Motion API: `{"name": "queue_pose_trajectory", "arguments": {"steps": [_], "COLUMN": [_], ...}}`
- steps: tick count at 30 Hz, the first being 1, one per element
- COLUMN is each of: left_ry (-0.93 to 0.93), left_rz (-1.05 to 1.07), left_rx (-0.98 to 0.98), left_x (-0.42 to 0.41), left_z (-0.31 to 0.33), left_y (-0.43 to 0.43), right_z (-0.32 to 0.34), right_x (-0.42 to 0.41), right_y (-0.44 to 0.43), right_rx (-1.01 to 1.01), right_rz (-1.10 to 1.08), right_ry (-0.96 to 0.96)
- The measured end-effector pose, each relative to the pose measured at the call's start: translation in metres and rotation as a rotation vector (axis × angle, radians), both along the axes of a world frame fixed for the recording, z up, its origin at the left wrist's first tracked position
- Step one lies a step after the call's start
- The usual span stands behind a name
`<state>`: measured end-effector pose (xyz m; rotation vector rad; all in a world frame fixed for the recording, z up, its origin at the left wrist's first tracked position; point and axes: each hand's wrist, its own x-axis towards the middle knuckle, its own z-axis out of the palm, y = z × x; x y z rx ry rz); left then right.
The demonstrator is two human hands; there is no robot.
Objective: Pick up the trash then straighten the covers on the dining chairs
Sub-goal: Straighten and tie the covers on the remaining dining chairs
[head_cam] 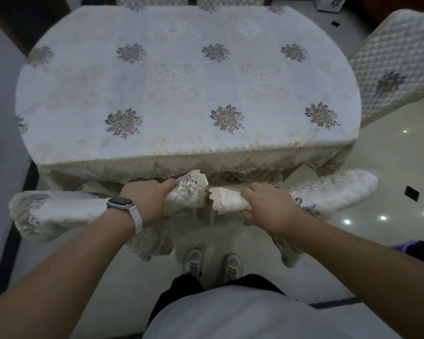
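Just below the near edge of the table (157,152), two quilted chair covers lie bunched side by side — the left cover (59,211) and the right cover (333,189) — each held at its inner end: the left hand (145,201) has its fingers (167,183) curled tight round one rolled corner, and the right hand (269,206) wraps the other. Padded fabric like this looks light, soft and limp, so it should slide easily yet wrinkle wherever it is not pulled taut. Gripping the thick quilting rather than the lace trim (216,199) seems wiser — that edging looks likeliest to tear.
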<state>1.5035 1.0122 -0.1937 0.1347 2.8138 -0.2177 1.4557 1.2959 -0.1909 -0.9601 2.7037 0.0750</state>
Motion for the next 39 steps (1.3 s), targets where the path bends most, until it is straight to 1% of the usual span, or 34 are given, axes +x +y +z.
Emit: {"name": "queue_pose_trajectory", "arguments": {"steps": [6, 11, 16, 22, 30, 36, 39], "left_ry": [0.01, 0.005, 0.007, 0.006, -0.042, 0.06, 0.08], "left_rz": [0.022, -0.013, 0.025, -0.01, 0.036, 0.047, 0.047], "left_rx": [0.007, 0.026, 0.063, 0.059, 0.091, 0.128, 0.12], "left_x": [0.003, 0.011, 0.025, 0.039, 0.052, 0.052, 0.052], "left_z": [-0.001, 0.004, 0.002, -0.003, -0.003, -0.005, -0.004], "left_y": [0.001, 0.002, 0.003, 0.002, 0.014, 0.005, 0.005], "right_z": [-0.004, -0.007, -0.009, -0.012, -0.01, -0.008, -0.009], "right_x": [-0.001, -0.001, -0.001, 0.0, -0.004, -0.002, -0.002], "right_y": [0.002, 0.003, 0.005, 0.006, 0.004, -0.001, -0.003], "right_rx": [-0.023, -0.07, -0.095, -0.109, -0.079, -0.003, 0.039], "right_rz": [0.01, 0.014, 0.002, -0.013, -0.022, 0.037, 0.048], "right_ry": [0.013, 0.038, 0.048, 0.072, 0.042, 0.016, 0.017]}}
